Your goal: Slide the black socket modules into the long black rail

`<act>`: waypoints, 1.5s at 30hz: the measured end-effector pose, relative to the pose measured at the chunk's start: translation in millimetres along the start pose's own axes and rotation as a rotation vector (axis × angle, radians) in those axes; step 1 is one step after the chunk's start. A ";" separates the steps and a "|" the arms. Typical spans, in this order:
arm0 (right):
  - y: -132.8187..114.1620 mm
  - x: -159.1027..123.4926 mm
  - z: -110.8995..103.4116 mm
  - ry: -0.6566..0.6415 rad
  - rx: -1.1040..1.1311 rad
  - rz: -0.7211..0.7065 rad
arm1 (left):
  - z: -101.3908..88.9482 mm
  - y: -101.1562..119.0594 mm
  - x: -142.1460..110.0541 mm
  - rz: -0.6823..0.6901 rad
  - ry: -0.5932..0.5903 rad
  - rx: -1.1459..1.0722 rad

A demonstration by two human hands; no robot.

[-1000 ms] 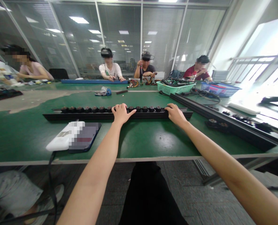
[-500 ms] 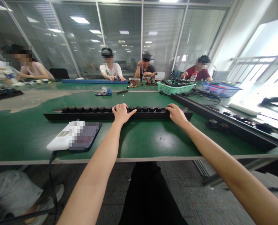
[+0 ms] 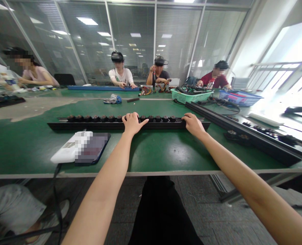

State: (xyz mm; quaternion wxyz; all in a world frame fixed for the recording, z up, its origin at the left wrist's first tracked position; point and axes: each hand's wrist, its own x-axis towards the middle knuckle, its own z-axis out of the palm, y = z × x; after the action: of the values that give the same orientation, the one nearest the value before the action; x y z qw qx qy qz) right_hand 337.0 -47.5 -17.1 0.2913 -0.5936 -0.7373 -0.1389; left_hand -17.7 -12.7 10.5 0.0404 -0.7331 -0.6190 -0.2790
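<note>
A long black rail (image 3: pixel 89 126) lies across the green bench top (image 3: pixel 166 153), carrying a row of several round dark parts (image 3: pixel 103 118). My left hand (image 3: pixel 132 123) sits over the rail, fingers curled on the round parts near its middle. My right hand (image 3: pixel 193 125) curls over the rail's front edge towards its right end. The parts under my palms are hidden.
A white device (image 3: pixel 66 152) and a dark tablet (image 3: pixel 92 148) lie left of my arms. A second black rail (image 3: pixel 245 136) runs along the right. A green basket (image 3: pixel 191 96) and blue basket (image 3: pixel 239 98) stand beyond, with several co-workers seated across the bench.
My right hand has shifted slightly rightward along the rail. My left hand and the rail have barely moved.
</note>
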 end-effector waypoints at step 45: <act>6.2 -0.6 2.5 0.023 0.076 0.071 | 3.1 -1.6 1.5 -0.001 0.007 0.025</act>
State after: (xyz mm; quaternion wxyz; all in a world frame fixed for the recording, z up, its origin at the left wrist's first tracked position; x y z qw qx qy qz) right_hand 342.3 -45.0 -20.3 0.3267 -0.6063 -0.7171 -0.1073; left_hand -18.0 -9.7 8.1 0.0515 -0.7311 -0.6227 -0.2740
